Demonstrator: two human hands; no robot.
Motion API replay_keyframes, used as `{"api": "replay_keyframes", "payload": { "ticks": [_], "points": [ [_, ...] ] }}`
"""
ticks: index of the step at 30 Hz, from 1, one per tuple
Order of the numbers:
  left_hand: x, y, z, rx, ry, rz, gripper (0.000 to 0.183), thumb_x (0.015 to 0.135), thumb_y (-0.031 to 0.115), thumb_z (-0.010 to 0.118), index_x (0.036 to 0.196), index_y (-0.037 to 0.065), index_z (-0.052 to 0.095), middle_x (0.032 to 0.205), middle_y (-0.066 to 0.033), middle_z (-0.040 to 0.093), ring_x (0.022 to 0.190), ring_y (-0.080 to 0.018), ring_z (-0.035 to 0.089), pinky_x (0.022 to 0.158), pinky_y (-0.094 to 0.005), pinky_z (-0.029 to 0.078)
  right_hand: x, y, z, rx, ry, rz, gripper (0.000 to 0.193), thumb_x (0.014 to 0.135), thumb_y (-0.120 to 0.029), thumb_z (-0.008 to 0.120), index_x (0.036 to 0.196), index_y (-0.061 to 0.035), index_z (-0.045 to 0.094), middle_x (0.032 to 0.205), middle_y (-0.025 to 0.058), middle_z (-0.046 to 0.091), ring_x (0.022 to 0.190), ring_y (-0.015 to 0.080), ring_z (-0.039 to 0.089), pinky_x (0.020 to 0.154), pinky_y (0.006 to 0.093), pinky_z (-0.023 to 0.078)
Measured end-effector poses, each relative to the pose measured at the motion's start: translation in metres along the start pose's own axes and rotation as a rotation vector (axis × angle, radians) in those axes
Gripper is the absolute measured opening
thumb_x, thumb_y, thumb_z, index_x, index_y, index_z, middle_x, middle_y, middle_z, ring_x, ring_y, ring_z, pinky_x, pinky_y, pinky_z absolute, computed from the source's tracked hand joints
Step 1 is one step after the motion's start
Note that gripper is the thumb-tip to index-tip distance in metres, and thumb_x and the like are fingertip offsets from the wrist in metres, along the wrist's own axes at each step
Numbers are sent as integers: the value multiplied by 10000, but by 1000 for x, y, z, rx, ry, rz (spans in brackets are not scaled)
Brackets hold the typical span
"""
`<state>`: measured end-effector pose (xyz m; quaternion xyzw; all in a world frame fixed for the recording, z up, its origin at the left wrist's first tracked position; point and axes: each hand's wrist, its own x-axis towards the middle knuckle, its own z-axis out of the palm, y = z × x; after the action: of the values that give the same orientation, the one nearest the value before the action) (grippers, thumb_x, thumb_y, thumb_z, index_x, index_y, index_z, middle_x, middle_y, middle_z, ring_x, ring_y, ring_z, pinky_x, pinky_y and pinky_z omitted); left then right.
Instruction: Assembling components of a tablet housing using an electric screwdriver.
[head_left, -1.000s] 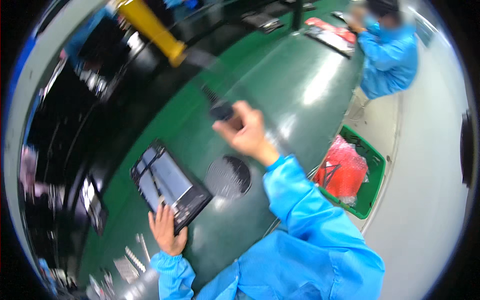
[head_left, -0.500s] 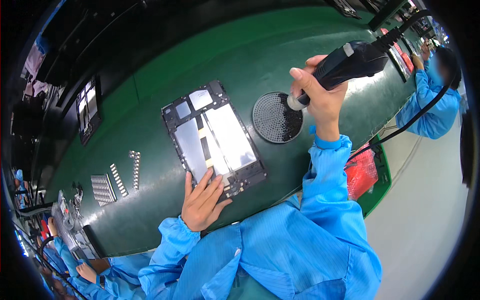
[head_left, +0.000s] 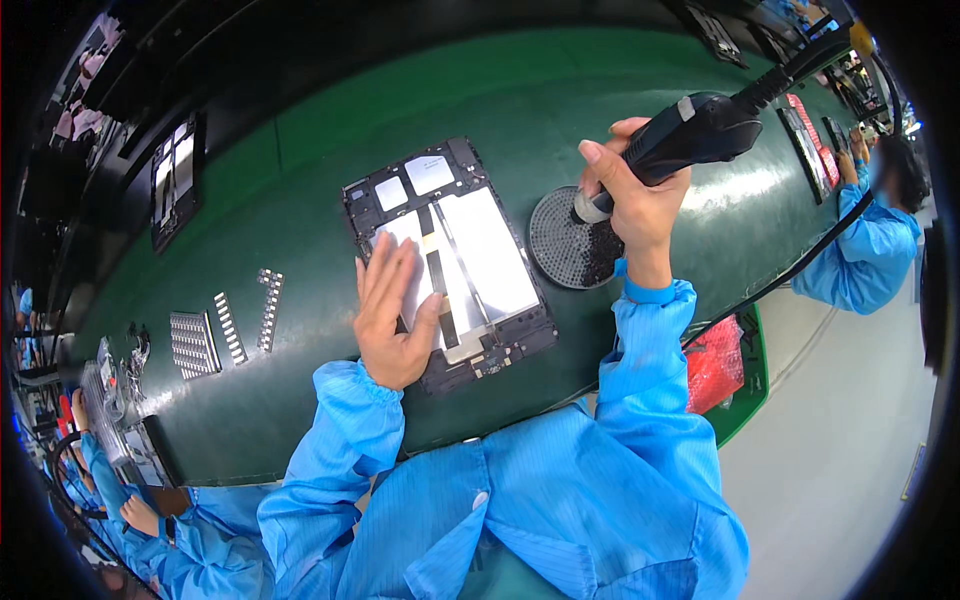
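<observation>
My right hand (head_left: 648, 208) is wrapped round a black electric screwdriver (head_left: 692, 137) with a thick cable. Its pale tip end points down into a round grey perforated dish (head_left: 553, 240). Tiny black screws (head_left: 603, 256) are heaped on the dish's right side. Left of the dish lies a tablet (head_left: 492, 250) with its inside exposed, showing silver battery panels, a dark ribbon strip and a black frame. My left hand (head_left: 392, 325) rests with fingers outstretched over the tablet's left edge, thumb apart. Whether the screwdriver bit holds a screw is hidden.
Strips of small parts (head_left: 270, 310) and a striped block (head_left: 193, 344) lie on the green table (head_left: 300, 420) at left. Another tablet (head_left: 176, 190) leans at far left. A green bin (head_left: 755, 385) with red bubble wrap (head_left: 715, 370) stands right. Co-workers sit on both sides.
My left hand has slid from the tablet's near edge up along its left side. The tablet has shifted slightly in view, along with the table. The screwdriver still points into the dish.
</observation>
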<state>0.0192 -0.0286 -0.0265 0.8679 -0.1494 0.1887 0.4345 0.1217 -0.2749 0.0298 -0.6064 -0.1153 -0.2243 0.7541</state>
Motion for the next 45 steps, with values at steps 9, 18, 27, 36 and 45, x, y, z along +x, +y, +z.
{"api": "replay_keyframes", "payload": {
  "ticks": [9,18,27,36,45],
  "points": [
    [3,8,-8,-25,88,-48,145,812,0,634,951,14,672,924,-105,686,953,-242,644,1001,-502,349,-2,3,-2,-44,19,25,236,725,20,745,882,10,570,630,33,600,485,102,563,444,222,418],
    [-6,-17,-41,12,256,-196,167,772,-23,678,938,-16,670,872,-91,612,802,-172,597,722,-276,488,-6,-2,7,-85,69,93,242,740,29,724,924,3,567,639,28,584,507,109,556,469,233,422],
    [-5,-18,-52,-704,91,-679,138,824,12,657,942,-57,648,815,-82,667,693,-95,616,620,-222,516,-6,-13,18,83,-61,-8,323,765,54,679,1037,-6,514,648,79,571,515,166,551,517,305,465],
    [21,-48,-41,-322,40,-461,111,802,45,683,878,-32,665,856,-63,624,740,-100,598,658,-219,477,-12,-24,66,92,-218,-23,326,767,67,673,1041,-7,512,648,85,585,524,162,565,520,296,468],
    [21,-50,-38,-364,105,-525,141,763,60,722,847,-32,657,805,-69,640,659,-93,597,584,-221,482,-32,-22,141,209,-442,22,295,741,81,696,990,19,549,662,68,610,540,110,582,490,222,450]
  ]
}}
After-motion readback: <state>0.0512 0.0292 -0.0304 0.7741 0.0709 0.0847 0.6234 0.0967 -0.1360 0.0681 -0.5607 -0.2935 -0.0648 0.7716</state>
